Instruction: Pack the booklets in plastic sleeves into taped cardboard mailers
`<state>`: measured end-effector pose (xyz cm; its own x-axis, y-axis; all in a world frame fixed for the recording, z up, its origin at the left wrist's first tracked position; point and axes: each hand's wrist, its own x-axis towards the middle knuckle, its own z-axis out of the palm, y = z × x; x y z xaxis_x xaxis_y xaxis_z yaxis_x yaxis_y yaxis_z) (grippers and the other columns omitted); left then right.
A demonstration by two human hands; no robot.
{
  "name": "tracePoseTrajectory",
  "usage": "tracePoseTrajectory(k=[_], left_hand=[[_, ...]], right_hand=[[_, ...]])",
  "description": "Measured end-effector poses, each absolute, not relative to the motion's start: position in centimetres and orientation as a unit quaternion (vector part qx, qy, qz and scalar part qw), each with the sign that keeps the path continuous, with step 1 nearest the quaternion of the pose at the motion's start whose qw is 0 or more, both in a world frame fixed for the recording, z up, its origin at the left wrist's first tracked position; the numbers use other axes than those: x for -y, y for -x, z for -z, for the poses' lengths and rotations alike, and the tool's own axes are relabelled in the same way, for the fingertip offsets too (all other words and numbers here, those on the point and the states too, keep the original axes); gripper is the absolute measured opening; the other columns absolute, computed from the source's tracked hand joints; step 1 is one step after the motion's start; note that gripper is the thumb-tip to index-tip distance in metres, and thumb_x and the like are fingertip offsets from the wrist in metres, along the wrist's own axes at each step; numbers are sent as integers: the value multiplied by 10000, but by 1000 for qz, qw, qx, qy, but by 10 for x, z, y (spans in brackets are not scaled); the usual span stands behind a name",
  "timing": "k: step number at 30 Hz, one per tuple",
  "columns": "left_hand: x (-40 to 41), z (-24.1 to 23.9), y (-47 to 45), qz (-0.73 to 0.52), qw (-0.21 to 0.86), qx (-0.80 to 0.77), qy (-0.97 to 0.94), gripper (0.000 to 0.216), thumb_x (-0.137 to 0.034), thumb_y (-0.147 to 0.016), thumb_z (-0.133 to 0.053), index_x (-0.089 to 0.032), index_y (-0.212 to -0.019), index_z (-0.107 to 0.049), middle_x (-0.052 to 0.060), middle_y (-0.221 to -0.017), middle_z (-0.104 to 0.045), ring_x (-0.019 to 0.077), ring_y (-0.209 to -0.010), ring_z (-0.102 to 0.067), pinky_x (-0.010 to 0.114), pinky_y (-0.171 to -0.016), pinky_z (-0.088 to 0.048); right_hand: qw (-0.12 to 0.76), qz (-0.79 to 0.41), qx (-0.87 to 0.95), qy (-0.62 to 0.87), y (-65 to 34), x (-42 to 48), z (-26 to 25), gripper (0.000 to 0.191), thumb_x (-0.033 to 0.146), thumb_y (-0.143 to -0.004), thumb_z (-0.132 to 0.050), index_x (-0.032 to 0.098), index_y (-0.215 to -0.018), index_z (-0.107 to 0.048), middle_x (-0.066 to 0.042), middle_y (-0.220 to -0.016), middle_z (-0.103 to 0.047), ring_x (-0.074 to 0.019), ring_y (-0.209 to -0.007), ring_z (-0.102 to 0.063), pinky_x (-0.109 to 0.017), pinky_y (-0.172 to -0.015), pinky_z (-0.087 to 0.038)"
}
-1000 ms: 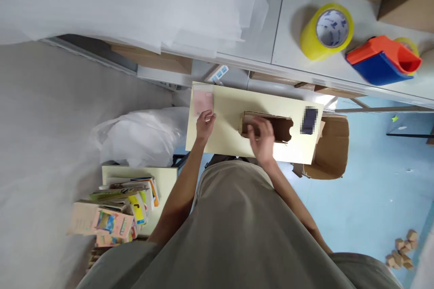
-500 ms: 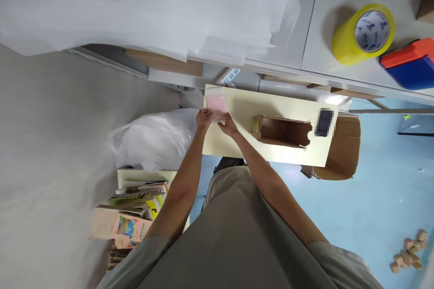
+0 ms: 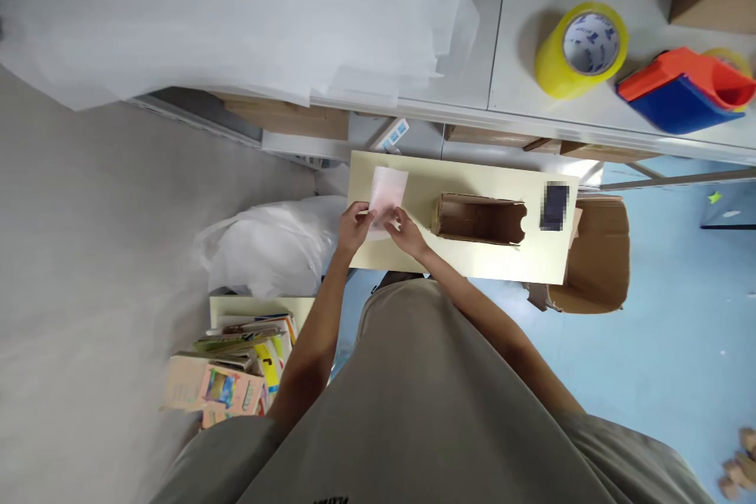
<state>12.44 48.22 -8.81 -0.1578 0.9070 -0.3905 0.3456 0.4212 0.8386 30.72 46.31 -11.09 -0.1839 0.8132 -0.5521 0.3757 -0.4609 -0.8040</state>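
Note:
A thin, pale pink sheet (image 3: 388,190) with a whitish look lies over the left part of a narrow cream board (image 3: 413,252). My left hand (image 3: 353,228) pinches its left edge. At its lower right side, the fingers of my right hand (image 3: 406,234) are closed on it. Whether it is paper or a pink item under thin film, I cannot tell. To the right of my hands, an open cardboard box (image 3: 481,231) sits on the same board. Past the box, near the board's right end, lies a dark blurred-out rectangle (image 3: 554,206).
White sheets (image 3: 236,16) cover the left of the grey shelf above. A yellow tape roll (image 3: 582,51) and a red-and-blue tape dispenser (image 3: 679,90) stand on its right. A white plastic bag (image 3: 272,244) and stacked books (image 3: 236,370) are at left, a larger carton (image 3: 599,260) at right.
The pink sheet has turned and now stands more upright and paler between my hands. My right hand has shifted slightly down and right. The whole view has moved a little.

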Motion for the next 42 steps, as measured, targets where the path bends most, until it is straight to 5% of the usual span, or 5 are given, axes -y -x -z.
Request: tracePoseTrajectory(k=[6,12,26,32,42], left_hand=[[-447,-27,-158,-366,496,-617,-490,440,-646,-981,-784,-237,-1134,-727,76,-1083,-824,261,-1019,-819,352,-911,-669],[-442,-89,-227,-326,535,-520,-580,430,-656,-1039,-741,-229,-1086,-763,120,-1222,-826,290,-1189,-807,415,-1095,-660],[-443,-124,-334,-328,409,-465,-713,47,-250,-972,-790,-260,-939,-822,82,-1585,-710,380,-1489,-666,595,-1190,-629],[-439,-114,-337,-347,359,-398,-769,214,-120,-1023,-720,-287,-1065,-846,10,-1103,-895,256,-1244,-823,483,-1131,-664],[-464,-88,-340,-229,295,-515,-772,292,-182,-1058,-754,-292,-1326,-793,5,-1196,-895,229,-1152,-834,391,-1095,-640]], right_hand=[[363,-574,464,570,-383,-425,3,844,625,-1013,-776,299,-1730,-471,-162,-1698,-626,-347,-1414,-738,-539,-1143,-662],[422,-534,460,571,-468,-427,-36,570,721,-928,-841,225,-1204,-789,-140,-1213,-858,-344,-1184,-818,-517,-1070,-688],[450,-578,496,466,-588,-409,-85,538,809,-923,-817,301,-1096,-851,-99,-1312,-844,-333,-1319,-769,-526,-1202,-598],[455,-602,487,440,-600,-408,-79,475,746,-902,-886,294,-1044,-858,-91,-1270,-857,-334,-1317,-767,-503,-1165,-603],[364,-414,650,523,-622,-431,-90,144,399,-1077,-760,278,-1115,-827,-48,-1121,-848,-266,-1042,-788,-431,-998,-613]])
